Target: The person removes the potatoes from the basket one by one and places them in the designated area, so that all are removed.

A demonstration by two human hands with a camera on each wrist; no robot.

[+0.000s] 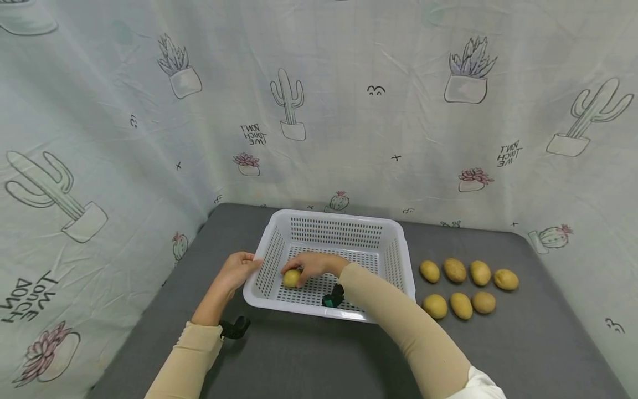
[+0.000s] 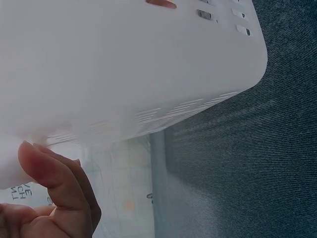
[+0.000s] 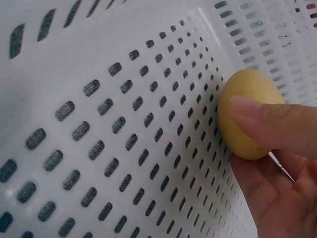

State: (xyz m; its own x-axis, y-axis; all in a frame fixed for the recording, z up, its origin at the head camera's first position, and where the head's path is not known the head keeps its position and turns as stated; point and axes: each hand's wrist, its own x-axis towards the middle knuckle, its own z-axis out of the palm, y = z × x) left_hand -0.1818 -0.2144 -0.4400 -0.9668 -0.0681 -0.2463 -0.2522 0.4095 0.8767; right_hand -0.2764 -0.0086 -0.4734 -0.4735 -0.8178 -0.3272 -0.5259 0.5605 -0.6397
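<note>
A white perforated plastic basket [image 1: 339, 216] stands on the grey table. Inside it, toward its left end, my right hand [image 1: 315, 265] grips a yellow potato [image 1: 292, 279] between thumb and fingers. The right wrist view shows the thumb lying across the potato [image 3: 247, 87], low beside the basket's perforated floor [image 3: 148, 144]. My left hand [image 1: 240, 271] holds the basket's left rim, its fingers curled at the edge. In the left wrist view those fingers [image 2: 69, 178] meet the rim from outside the white wall.
Several potatoes [image 1: 461, 306] lie in two loose rows on the table [image 1: 319, 360], right of the basket. A pale curtain [image 1: 344, 111] printed with cacti hangs behind and along both sides. Each wrist carries a small black camera [image 1: 235, 328].
</note>
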